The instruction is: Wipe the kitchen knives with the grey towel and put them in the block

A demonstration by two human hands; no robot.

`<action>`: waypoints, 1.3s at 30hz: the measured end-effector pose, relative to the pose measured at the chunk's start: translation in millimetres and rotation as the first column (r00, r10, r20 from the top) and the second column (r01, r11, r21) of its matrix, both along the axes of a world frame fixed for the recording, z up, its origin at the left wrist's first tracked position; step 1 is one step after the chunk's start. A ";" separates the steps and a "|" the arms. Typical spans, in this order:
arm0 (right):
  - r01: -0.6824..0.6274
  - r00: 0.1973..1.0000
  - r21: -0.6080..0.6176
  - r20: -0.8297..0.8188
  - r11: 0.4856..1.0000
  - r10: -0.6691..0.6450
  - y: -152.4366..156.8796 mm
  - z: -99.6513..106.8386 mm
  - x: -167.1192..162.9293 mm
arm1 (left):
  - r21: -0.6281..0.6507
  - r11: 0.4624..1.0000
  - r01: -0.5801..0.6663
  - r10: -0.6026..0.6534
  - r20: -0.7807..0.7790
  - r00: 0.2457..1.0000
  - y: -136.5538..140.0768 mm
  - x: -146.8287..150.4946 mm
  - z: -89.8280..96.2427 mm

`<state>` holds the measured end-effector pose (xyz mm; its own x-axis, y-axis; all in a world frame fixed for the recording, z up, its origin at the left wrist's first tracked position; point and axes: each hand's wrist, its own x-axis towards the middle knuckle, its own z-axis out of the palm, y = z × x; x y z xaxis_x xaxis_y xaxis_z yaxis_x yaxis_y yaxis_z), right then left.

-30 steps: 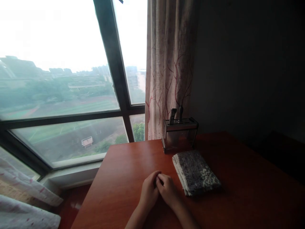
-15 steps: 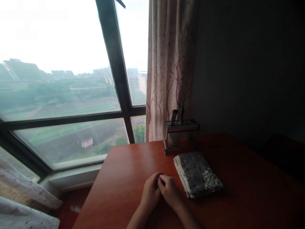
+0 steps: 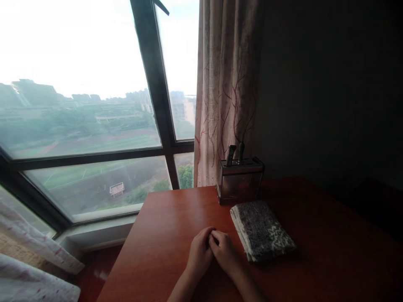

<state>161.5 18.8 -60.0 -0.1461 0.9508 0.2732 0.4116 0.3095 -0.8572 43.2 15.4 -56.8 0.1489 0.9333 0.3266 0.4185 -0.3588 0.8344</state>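
Note:
My left hand [image 3: 201, 247] and my right hand [image 3: 223, 247] rest together on the reddish-brown table, fingers curled and touching at the tips. No object shows in either of them; the insides of both palms are hidden. Just to the right of my right hand lies a folded cloth [image 3: 260, 230], dark grey with a pale pattern at one corner and light layered edges. It is apart from the hand.
Behind the cloth stands a knife block [image 3: 241, 180] with clear sides and two dark handles sticking up. The table [image 3: 163, 226] ends at a large window [image 3: 94, 155] on the left. A patterned curtain [image 3: 226, 84] hangs behind the block.
The view has shifted very slightly, so the window and curtain sit a little further right. My hands and the cloth stay as they were.

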 end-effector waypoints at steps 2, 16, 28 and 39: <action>0.001 1.000 -0.001 0.001 1.000 -0.001 0.9 -1.4 -0.4 | -0.004 1.000 -0.003 0.003 0.003 1.000 0.2 0.0 -0.7; -0.006 1.000 -0.002 0.014 1.000 0.006 -1.4 -3.8 -0.3 | -0.002 1.000 0.007 -0.007 0.012 1.000 1.5 -0.7 -4.3; -0.009 1.000 -0.009 0.014 1.000 0.009 -0.6 -4.4 0.0 | 0.007 1.000 0.006 -0.006 0.015 1.000 0.4 -1.2 -5.2; -0.010 1.000 -0.025 0.003 1.000 0.010 -1.9 -3.6 0.0 | 0.006 1.000 0.002 -0.002 0.014 1.000 1.4 -0.5 -3.2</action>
